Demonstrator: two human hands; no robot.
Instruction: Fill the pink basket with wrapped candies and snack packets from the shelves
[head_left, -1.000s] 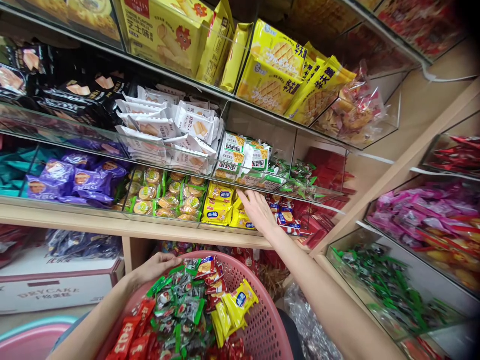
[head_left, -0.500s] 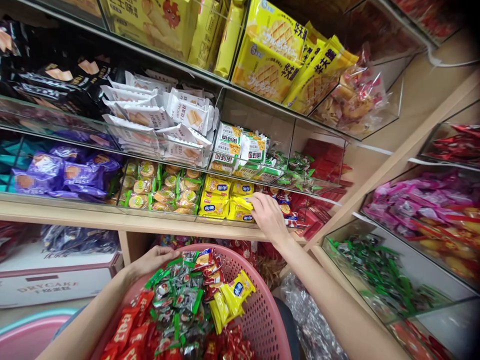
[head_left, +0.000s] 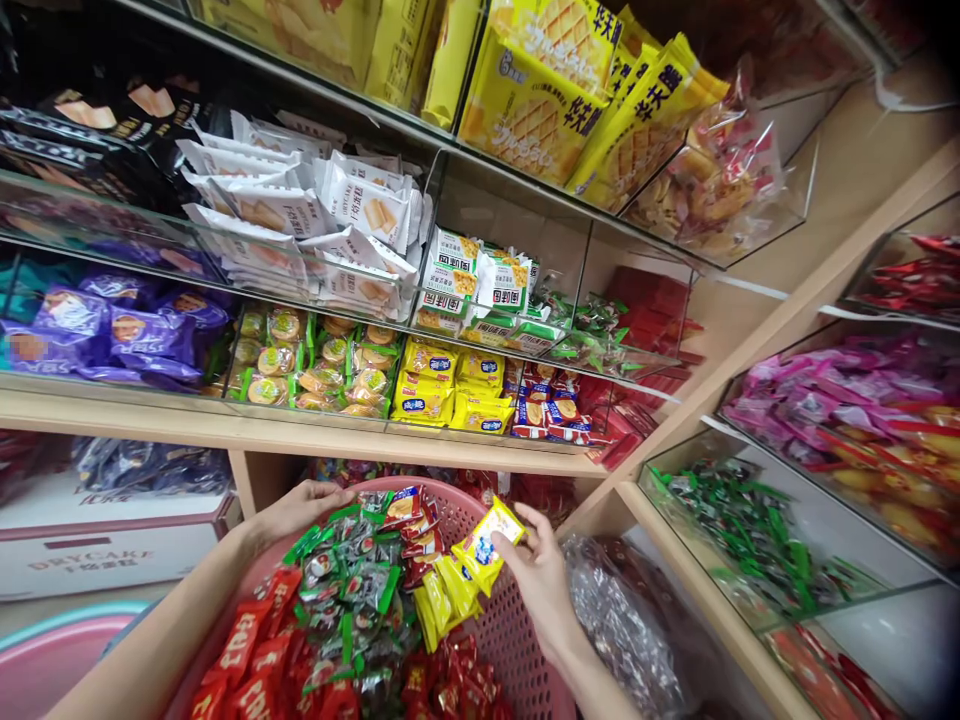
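My right hand is closed on a small yellow snack packet, held just above the pink perforated basket. The basket carries several yellow, green and red wrapped snacks. My left hand grips the basket's far left rim. More yellow packets of the same kind lie in a clear shelf bin straight ahead.
Clear bins on wooden shelves hold purple packets, white biscuit packs, large yellow cracker bags and red packets. Right-hand bins hold green candies and pink ones. A white carton sits low at left.
My right hand has drawn back from the yellow packets' bin with one packet and come down over the basket. The left hand stays on the rim.
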